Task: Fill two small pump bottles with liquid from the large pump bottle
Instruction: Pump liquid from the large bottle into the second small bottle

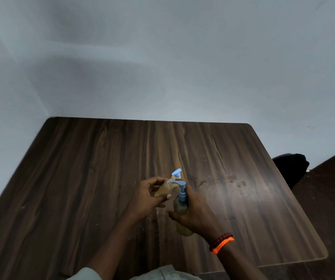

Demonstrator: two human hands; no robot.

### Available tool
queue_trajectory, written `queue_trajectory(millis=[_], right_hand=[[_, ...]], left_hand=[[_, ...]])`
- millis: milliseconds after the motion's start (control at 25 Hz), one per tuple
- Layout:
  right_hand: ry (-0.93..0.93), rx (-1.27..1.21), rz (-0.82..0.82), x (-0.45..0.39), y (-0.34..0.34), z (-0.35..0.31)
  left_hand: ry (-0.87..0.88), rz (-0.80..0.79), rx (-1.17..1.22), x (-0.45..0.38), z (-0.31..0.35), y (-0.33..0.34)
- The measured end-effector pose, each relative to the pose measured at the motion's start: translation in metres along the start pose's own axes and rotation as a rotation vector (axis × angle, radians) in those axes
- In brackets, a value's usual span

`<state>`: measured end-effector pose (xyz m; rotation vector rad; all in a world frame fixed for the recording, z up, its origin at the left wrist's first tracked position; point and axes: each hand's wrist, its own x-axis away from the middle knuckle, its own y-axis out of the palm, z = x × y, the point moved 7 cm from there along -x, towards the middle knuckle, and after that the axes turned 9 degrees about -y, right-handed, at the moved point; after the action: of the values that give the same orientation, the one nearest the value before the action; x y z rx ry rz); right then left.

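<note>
My right hand (195,216) grips the large clear pump bottle (180,209), which stands on the wooden table (81,168) with its blue pump head (180,185) pointing left. My left hand (148,196) holds a small bottle (163,189) of yellowish liquid, tilted, its open neck right under the large pump's nozzle. Just behind them a second small bottle shows only its blue pump top (176,173); its body is hidden.
Wet smears and drops (219,183) mark the table to the right of the bottles. A dark object (290,166) sits off the table's right edge. Pale walls stand close behind the table's far edge and on the left.
</note>
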<state>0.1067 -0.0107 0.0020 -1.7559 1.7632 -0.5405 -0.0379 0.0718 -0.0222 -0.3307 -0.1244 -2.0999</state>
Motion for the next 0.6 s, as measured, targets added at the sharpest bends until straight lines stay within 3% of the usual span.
queue_trajectory(millis=[360,600], right_hand=[[0.190,-0.122,0.177,-0.020,-0.069,0.087],[-0.018,-0.147,0.147,-0.063,-0.080,0.070]], left_hand=[[-0.015,0.142,-0.049,-0.020,-0.004,0.017],[-0.049,0.295,-0.084,-0.012,-0.022,-0.006]])
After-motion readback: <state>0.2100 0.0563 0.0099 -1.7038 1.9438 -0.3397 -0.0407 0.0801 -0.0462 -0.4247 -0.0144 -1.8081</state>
